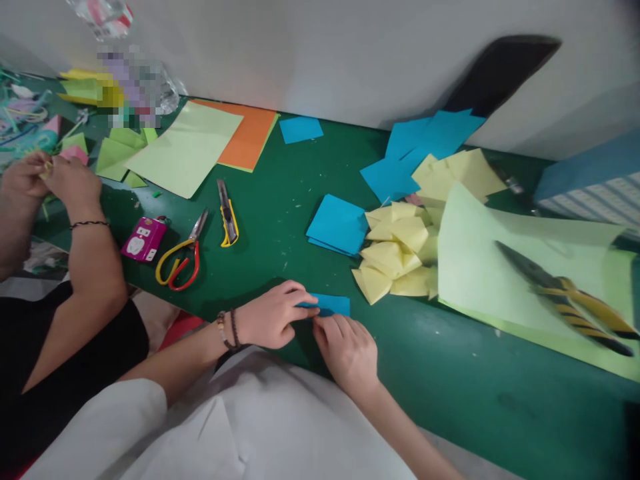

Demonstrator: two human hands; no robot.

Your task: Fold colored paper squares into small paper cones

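A folded strip of blue paper (pixel 334 305) lies on the green table close to its front edge. My left hand (pixel 273 313), with bracelets at the wrist, presses its fingertips on the left end of the strip. Against the strip's lower edge is my right hand (pixel 347 347), its fingers curled and closed on the paper. The fingertips of both hands nearly meet. Beyond them sits a stack of blue squares (pixel 337 225), beside a pile of folded pale yellow pieces (pixel 397 247).
Scissors (pixel 193 257), a yellow cutter (pixel 228 213) and a pink box (pixel 145 239) lie left. Large shears (pixel 565 293) rest on green sheets (pixel 480 247) at right. Another person's hands (pixel 70 180) work at far left. Behind are orange paper (pixel 250 140) and blue sheets (pixel 425 143).
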